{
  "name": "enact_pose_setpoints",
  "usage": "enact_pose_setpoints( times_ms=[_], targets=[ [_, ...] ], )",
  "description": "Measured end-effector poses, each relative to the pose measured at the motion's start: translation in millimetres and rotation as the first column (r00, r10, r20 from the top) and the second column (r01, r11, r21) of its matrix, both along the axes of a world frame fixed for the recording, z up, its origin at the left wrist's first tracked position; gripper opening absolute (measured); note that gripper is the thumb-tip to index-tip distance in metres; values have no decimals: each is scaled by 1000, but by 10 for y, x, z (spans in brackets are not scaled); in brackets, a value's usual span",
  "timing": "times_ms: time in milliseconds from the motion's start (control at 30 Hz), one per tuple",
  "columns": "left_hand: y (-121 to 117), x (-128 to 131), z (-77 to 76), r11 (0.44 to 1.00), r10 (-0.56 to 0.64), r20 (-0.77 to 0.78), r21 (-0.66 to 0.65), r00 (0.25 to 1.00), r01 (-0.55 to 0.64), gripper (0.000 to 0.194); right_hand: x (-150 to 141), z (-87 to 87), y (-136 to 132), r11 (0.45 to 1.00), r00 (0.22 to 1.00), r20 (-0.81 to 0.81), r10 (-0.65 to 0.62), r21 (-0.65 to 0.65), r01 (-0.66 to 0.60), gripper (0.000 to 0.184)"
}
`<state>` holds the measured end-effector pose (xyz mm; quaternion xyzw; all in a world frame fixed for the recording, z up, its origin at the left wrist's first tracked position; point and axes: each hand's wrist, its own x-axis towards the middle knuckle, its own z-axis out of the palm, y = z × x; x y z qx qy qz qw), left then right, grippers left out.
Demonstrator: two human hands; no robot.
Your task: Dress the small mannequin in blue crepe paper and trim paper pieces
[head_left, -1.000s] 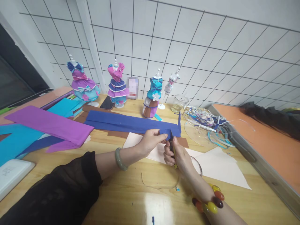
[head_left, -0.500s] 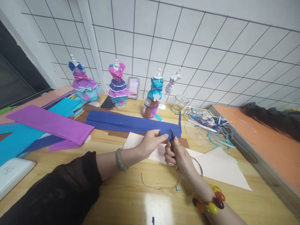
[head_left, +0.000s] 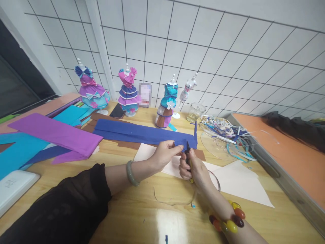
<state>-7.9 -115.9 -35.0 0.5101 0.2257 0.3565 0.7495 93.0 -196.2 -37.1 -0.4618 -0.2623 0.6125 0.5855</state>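
Observation:
My left hand (head_left: pixel 165 154) pinches a small piece of dark blue crepe paper (head_left: pixel 179 145) between thumb and fingers. Wrapped round the handles of small dark scissors (head_left: pixel 188 149), my right hand (head_left: pixel 194 166) holds the blades upright at the right edge of that piece. Behind both hands lies a long folded strip of blue crepe paper (head_left: pixel 132 130). Pale pink sheets (head_left: pixel 241 183) lie beneath and to the right of my hands, with some brown paper (head_left: pixel 200 155) showing past the blue strip. A thin curved cord or wire (head_left: pixel 165 203) rests on the table near my wrists.
Purple crepe paper (head_left: pixel 56 134) and turquoise paper (head_left: pixel 30 152) lie at left, beside a white box-like device (head_left: pixel 15 189). Several small dress forms, one in turquoise (head_left: pixel 170 95), stand along the tiled wall near a glass cup (head_left: pixel 195 112). Paper scraps (head_left: pixel 223 130) heap at right.
The scissors' blades have shifted very slightly against the blue piece. Otherwise the hands keep their hold, and the whole view has moved a little.

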Motion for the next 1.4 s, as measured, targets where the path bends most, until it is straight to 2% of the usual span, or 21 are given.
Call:
enact_pose_setpoints(
  times_ms=[400,867,1167,1400],
  targets=[
    [-12,2,14,1000,-6,0,-22,1000,6,18,3,-6,1,1000,1000,4,-15,-4,15,42],
    [11,-8,-23,999,-21,-2,38,1000,21,18,11,2,-7,1000,1000,-8,-7,-4,7,42],
    [49,-19,39,999,-47,-15,1,999,47,19,11,51,-21,1000,999,44,21,-4,-21,44],
    [58,-10,-2,999,-40,-23,26,999,40,19,18,40,-28,1000,999,30,25,10,-26,43]
  ],
)
